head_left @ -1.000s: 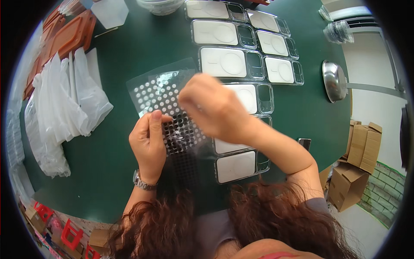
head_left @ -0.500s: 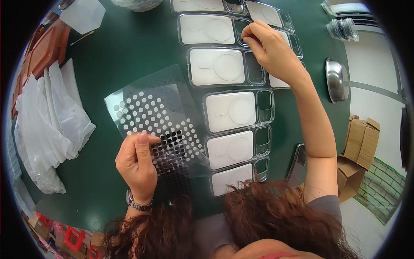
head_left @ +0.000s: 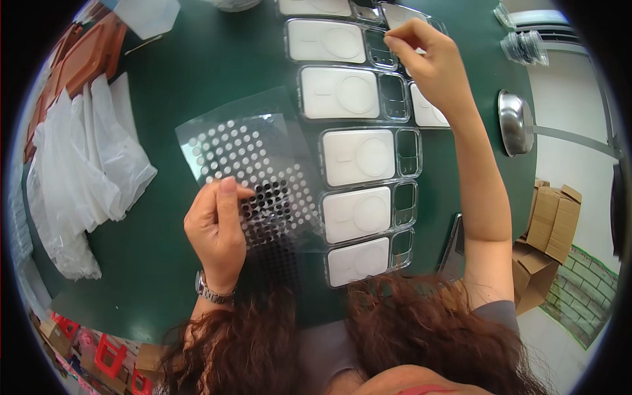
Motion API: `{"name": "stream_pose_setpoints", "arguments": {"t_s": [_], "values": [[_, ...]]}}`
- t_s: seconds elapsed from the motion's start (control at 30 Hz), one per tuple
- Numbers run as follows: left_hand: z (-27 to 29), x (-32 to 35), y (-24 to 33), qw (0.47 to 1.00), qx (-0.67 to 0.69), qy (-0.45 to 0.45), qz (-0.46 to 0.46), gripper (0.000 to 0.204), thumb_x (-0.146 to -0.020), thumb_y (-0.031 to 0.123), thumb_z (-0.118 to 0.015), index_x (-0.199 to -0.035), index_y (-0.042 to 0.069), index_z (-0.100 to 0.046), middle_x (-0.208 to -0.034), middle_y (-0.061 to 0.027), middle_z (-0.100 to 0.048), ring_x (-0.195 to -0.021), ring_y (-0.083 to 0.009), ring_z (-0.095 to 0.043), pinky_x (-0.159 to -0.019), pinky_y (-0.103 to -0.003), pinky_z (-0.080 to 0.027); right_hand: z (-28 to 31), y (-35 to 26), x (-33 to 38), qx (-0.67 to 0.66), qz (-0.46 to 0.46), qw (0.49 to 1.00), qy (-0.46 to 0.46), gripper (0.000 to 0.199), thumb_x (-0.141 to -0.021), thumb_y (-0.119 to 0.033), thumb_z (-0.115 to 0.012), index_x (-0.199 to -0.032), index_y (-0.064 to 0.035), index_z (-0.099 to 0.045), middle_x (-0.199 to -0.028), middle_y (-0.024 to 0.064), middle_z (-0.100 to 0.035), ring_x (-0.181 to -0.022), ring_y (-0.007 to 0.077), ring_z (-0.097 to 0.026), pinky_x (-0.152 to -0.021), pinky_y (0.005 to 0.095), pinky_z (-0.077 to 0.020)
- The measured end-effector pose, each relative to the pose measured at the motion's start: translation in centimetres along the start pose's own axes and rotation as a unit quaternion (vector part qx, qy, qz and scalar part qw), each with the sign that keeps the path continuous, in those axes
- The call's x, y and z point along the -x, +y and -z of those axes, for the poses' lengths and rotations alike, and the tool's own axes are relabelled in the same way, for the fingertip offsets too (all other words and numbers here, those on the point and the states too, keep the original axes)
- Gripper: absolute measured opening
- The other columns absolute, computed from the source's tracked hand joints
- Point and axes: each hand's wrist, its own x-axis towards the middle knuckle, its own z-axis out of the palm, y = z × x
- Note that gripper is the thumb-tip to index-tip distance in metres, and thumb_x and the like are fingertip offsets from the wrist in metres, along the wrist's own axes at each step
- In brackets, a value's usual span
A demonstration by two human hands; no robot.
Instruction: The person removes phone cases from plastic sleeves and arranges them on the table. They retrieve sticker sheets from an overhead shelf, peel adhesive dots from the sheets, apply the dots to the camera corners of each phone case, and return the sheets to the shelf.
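My left hand [head_left: 220,214] pinches the lower left part of a clear sheet of round stickers [head_left: 230,148], pale dots around a darker patch, between thumb and bent fingers. To its right, clear phone cases with white inserts lie in a column: a top case [head_left: 326,41], a second case [head_left: 340,92], a middle case [head_left: 359,157] and lower ones. My right hand [head_left: 431,62] hovers at the camera cutout of the top case, thumb and forefinger pressed together. Anything between those fingertips is too small to make out. Another case [head_left: 429,108] is partly covered by my right forearm.
White plastic bags [head_left: 79,178] and brown-orange trays [head_left: 92,52] lie along the left of the green table [head_left: 151,263]. A steel bowl [head_left: 515,123] sits at the right edge, with cardboard boxes [head_left: 553,220] beyond. A dark flat device [head_left: 453,247] is beside my right elbow.
My right fingertips have shifted up and right, off the top case's camera cutout, which now shows more. My left hand still holds the sheet. The whole view has shifted slightly.
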Motion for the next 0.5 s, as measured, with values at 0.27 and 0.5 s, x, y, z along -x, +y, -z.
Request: {"name": "stream_pose_setpoints", "arguments": {"t_s": [0.27,0.5], "values": [[0.2,-0.1,-0.1,0.998,0.054,0.007,0.014,0.039,-0.101,0.022,-0.057,-0.074,-0.005,-0.059,-0.065,-0.0050,-0.058,-0.058,-0.0085,-0.049,-0.054,-0.026,-0.039,-7.3,-11.9,10.0,-0.099,0.191,0.976,-0.031,0.010,-0.079,0.000,-0.071,-0.087,-0.0038,-0.065,-0.079,0.0087,-0.059,-0.074,0.0285,-0.059,-0.064,0.0366,-0.0499],[0.1,0.1,-1.1,0.996,0.082,-0.005,-0.046,0.040,-0.103,0.027,-0.056,-0.075,-0.002,-0.061,-0.064,0.0069,-0.049,-0.061,-0.0012,-0.037,-0.052,-0.020,-0.031,-10.7,-13.0,11.2,-0.046,0.227,0.972,0.037,0.009,-0.079,-0.003,-0.070,-0.086,-0.0059,-0.066,-0.080,0.0047,-0.058,-0.075,0.0252,-0.058,-0.062,0.0357,-0.0507]]}}
